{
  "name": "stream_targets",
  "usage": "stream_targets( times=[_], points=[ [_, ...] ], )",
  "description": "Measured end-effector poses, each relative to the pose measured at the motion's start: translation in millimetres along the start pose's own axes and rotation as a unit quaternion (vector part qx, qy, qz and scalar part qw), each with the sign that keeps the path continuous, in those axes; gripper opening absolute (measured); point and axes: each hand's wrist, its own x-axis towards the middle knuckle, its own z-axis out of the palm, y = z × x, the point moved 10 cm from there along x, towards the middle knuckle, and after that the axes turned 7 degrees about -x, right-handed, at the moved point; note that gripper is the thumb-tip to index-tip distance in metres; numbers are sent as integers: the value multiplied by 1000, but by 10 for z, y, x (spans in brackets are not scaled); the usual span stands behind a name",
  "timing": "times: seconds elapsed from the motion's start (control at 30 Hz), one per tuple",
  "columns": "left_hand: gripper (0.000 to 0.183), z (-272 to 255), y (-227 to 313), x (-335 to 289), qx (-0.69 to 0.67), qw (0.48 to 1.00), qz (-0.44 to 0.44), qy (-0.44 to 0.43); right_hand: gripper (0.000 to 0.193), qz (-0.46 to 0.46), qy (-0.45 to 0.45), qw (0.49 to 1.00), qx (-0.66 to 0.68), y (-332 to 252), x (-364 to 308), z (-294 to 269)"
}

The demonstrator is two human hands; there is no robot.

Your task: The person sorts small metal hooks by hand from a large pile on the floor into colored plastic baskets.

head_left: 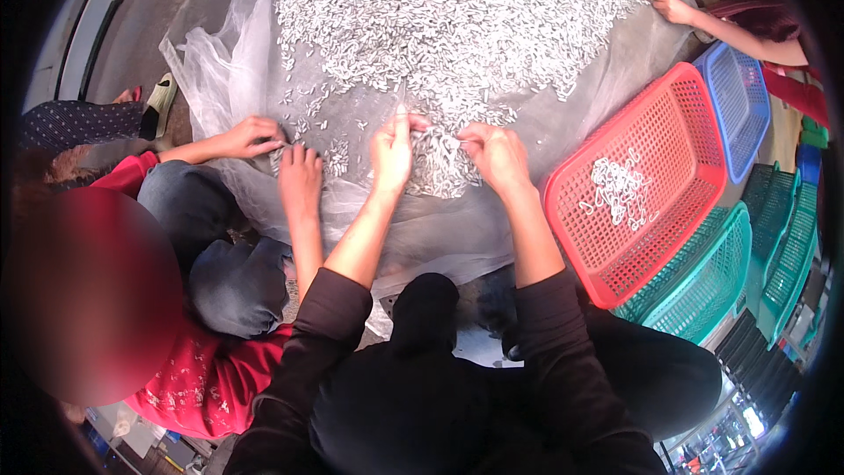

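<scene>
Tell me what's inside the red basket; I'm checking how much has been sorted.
The red basket holds a small loose cluster of pale hooked pieces near its middle; the rest of its mesh floor is bare. Whatever lies beneath it is hidden, apart from green baskets under its lower edge.

A red basket [655, 114] is sitting at my right, holding a few pale hooks [618, 191]; blue [743, 97] and teal baskets [703, 286] are lying beyond it. A co-worker in red [198, 378] is crouching at my left.
</scene>
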Motion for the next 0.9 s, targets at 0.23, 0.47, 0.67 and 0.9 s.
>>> stream_targets(
  times=[0.23,0.47,0.67,0.9],
  points=[
    [22,224,613,170,505,853,128,-36,21,-13,28,977,-212,-64,-258,-559],
    [23,1105,-182,361,650,677,111,-326,17,-177,204,963,-18,-764,-618,-651],
    [25,1227,462,178,690,620,138,-346,19,-214,181,956,-81,-970,24,-502],
    [27,856,701,172,607,676,97,-406,21,-141,368,918,-36,-428,-298,-1052]
  ],
)
